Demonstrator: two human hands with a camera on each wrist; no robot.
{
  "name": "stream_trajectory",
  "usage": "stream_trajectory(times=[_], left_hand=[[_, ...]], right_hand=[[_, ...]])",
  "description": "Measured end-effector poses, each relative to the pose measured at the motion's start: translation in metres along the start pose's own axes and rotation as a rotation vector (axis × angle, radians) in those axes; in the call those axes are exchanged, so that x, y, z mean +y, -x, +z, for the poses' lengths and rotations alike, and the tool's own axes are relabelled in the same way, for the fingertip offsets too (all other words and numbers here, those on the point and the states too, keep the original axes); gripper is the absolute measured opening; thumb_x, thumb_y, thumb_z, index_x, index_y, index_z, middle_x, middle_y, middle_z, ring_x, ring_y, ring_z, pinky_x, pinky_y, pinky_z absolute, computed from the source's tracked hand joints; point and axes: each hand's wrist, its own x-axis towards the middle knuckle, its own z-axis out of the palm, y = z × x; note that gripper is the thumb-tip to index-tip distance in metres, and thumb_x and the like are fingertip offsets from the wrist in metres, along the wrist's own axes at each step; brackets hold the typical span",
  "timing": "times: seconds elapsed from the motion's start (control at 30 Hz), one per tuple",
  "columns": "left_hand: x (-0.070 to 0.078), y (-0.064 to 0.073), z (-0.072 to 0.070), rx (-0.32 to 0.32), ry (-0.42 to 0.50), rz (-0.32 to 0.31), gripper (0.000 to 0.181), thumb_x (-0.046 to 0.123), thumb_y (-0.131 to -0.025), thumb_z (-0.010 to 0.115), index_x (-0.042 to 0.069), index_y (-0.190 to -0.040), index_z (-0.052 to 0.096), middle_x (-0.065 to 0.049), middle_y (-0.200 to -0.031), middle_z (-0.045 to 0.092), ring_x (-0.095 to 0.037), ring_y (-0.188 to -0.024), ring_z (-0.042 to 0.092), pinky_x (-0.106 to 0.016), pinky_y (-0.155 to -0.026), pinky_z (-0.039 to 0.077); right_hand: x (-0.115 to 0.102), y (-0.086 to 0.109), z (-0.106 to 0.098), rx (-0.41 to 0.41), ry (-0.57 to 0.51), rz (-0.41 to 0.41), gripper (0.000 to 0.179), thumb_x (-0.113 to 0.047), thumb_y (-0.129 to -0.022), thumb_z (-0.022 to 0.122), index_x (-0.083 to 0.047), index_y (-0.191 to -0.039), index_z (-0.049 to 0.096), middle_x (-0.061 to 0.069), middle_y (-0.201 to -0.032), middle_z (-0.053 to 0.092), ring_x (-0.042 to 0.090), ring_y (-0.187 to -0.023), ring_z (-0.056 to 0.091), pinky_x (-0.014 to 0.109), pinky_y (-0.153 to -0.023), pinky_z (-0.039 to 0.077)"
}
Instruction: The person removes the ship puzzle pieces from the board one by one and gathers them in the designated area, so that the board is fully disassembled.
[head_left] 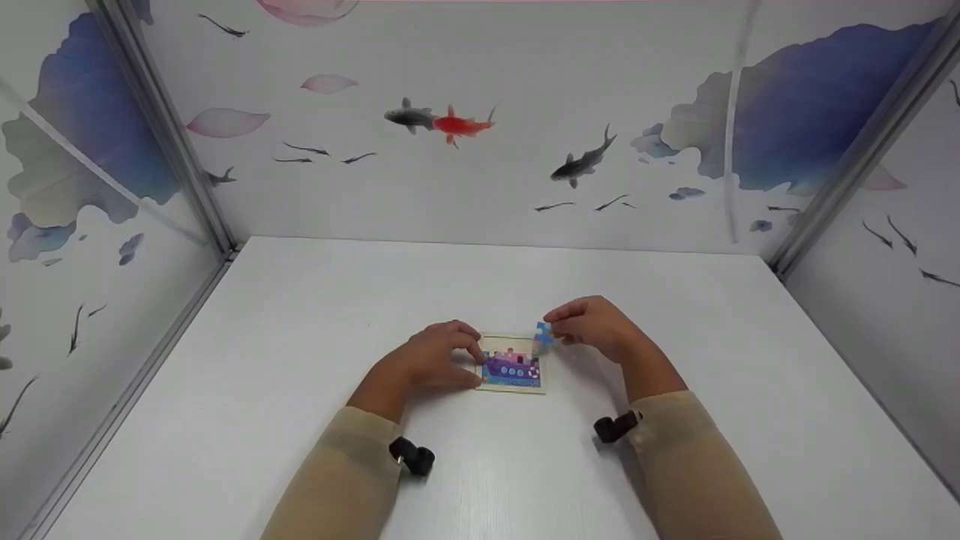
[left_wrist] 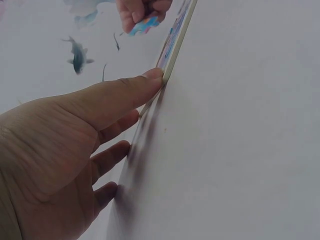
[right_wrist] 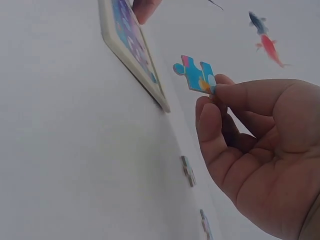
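Note:
A small wooden puzzle frame [head_left: 517, 391] lies on the white table, its lower part filled with a purple boat picture and its upper strip bare wood. My left hand [head_left: 431, 358] grips the frame's left side, the thumb [left_wrist: 150, 82] at its near corner and the fingers farther along the edge. Above the frame's far right corner, my right hand [head_left: 600, 330] pinches a blue jigsaw piece [right_wrist: 195, 75] between thumb and fingers. That piece carries pink and orange patches and is held up off the table.
Two loose jigsaw pieces show in the right wrist view, one piece [right_wrist: 188, 171] nearer the frame and another piece [right_wrist: 206, 225] farther off. The white table [head_left: 315, 300] meets fish-printed wall panels [head_left: 480, 195] at the back and sides.

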Motion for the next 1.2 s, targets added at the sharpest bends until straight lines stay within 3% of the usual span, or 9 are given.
stream_trajectory(times=[0.13, 0.37, 0.57, 0.67, 0.8, 1.0, 1.2], left_hand=[[0.001, -0.001, 0.000, 0.002, -0.005, -0.010, 0.017, 0.036, -0.088, 0.085, 0.037, -0.104, 0.079, 0.008, -0.154, 0.058, -0.029, -0.157, 0.040, -0.059, -0.131, 0.030], [0.003, -0.001, -0.001, 0.006, -0.017, -0.017, 0.018, 0.037, -0.088, 0.085, 0.038, -0.105, 0.079, 0.009, -0.154, 0.058, -0.028, -0.157, 0.040, -0.059, -0.132, 0.029], [0.003, 0.000, -0.001, 0.002, -0.007, -0.023, 0.017, 0.037, -0.088, 0.085, 0.037, -0.104, 0.079, 0.009, -0.153, 0.058, -0.028, -0.157, 0.040, -0.058, -0.131, 0.030], [0.002, 0.000, -0.001, -0.004, -0.011, 0.013, 0.017, 0.036, -0.089, 0.084, 0.034, -0.106, 0.079, 0.007, -0.153, 0.058, -0.029, -0.156, 0.042, -0.058, -0.130, 0.031], [0.000, 0.000, -0.002, -0.010, -0.017, 0.056, 0.018, 0.034, -0.091, 0.082, 0.030, -0.108, 0.079, 0.005, -0.153, 0.059, -0.030, -0.154, 0.044, -0.057, -0.130, 0.033], [0.000, 0.000, -0.002, -0.013, -0.021, 0.061, 0.018, 0.035, -0.091, 0.082, 0.030, -0.108, 0.080, 0.005, -0.153, 0.059, -0.030, -0.154, 0.044, -0.057, -0.130, 0.033], [-0.001, 0.000, -0.002, -0.014, -0.033, 0.059, 0.019, 0.035, -0.090, 0.082, 0.031, -0.108, 0.079, 0.004, -0.154, 0.059, -0.030, -0.154, 0.044, -0.058, -0.130, 0.031]], right_hand=[[0.010, 0.003, -0.025, 0.037, -0.079, 0.038, 0.022, -0.021, -0.104, 0.070, -0.012, -0.123, 0.077, 0.009, -0.126, 0.074, 0.022, -0.109, 0.070, 0.026, -0.093, 0.061], [0.035, 0.013, -0.066, 0.140, -0.207, 0.028, 0.039, -0.023, -0.104, 0.072, -0.005, -0.139, 0.069, 0.012, -0.140, 0.067, 0.017, -0.110, 0.069, 0.024, -0.095, 0.061], [0.057, 0.019, -0.091, 0.204, -0.254, 0.057, 0.050, -0.024, -0.105, 0.071, -0.004, -0.149, 0.060, 0.011, -0.143, 0.064, 0.011, -0.111, 0.069, 0.019, -0.095, 0.060], [0.069, 0.019, -0.101, 0.240, -0.231, 0.092, 0.051, -0.027, -0.104, 0.072, -0.007, -0.150, 0.060, 0.008, -0.140, 0.066, 0.011, -0.110, 0.068, 0.020, -0.094, 0.060], [0.081, 0.019, -0.111, 0.270, -0.170, 0.130, 0.052, -0.033, -0.104, 0.072, -0.012, -0.149, 0.062, 0.008, -0.141, 0.066, 0.015, -0.111, 0.066, 0.020, -0.092, 0.059], [0.088, 0.019, -0.113, 0.275, -0.115, 0.145, 0.051, -0.037, -0.103, 0.073, -0.015, -0.148, 0.064, 0.011, -0.148, 0.062, 0.017, -0.113, 0.064, 0.018, -0.089, 0.058], [0.091, 0.018, -0.108, 0.260, -0.131, 0.142, 0.049, -0.032, -0.103, 0.074, -0.011, -0.147, 0.064, 0.009, -0.139, 0.068, 0.013, -0.107, 0.067, 0.019, -0.088, 0.059]])
